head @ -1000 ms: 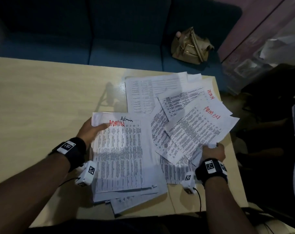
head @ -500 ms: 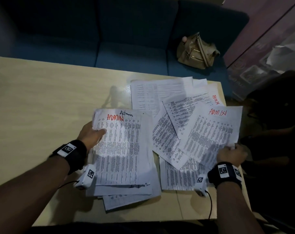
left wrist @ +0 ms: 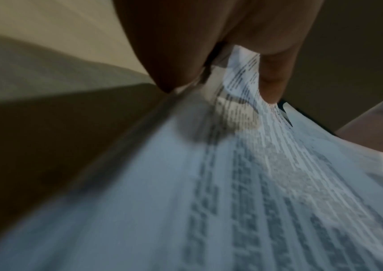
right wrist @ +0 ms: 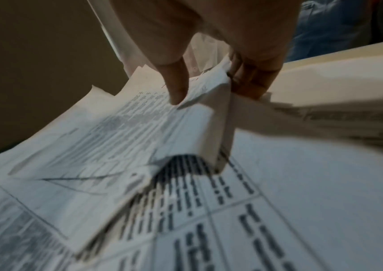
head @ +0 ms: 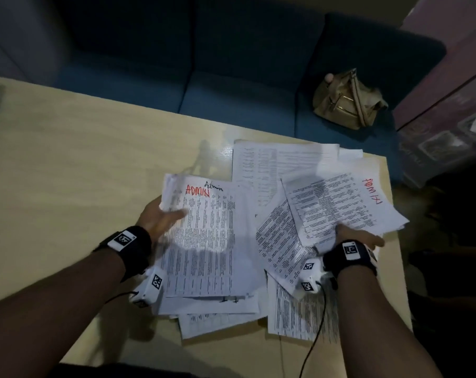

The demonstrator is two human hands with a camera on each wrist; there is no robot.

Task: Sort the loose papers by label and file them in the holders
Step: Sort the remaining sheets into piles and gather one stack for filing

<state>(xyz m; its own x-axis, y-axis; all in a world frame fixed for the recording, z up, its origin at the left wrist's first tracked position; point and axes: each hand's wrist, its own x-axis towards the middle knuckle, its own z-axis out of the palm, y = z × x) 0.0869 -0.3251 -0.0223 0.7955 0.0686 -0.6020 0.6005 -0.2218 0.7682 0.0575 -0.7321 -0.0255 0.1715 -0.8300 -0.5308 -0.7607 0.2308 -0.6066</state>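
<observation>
Both hands [head: 258, 227] gripping printed papers [head: 204, 241]

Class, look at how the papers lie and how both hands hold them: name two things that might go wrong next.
1. The right hand pinches only the near edge of its ADMIN sheets, so some may slip out.
2. The loose papers overlap crookedly on the table, so differently labelled sheets might get swept together with the left hand's stack.

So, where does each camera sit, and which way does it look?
Head: on the person's head, looking down at the table; both forearms, left hand and right hand show.
Left wrist: along the left hand over the ADMIN stack.
Right wrist: along the right hand gripping a bundle.
Shared: head and left wrist both show the ADMIN stack.
</observation>
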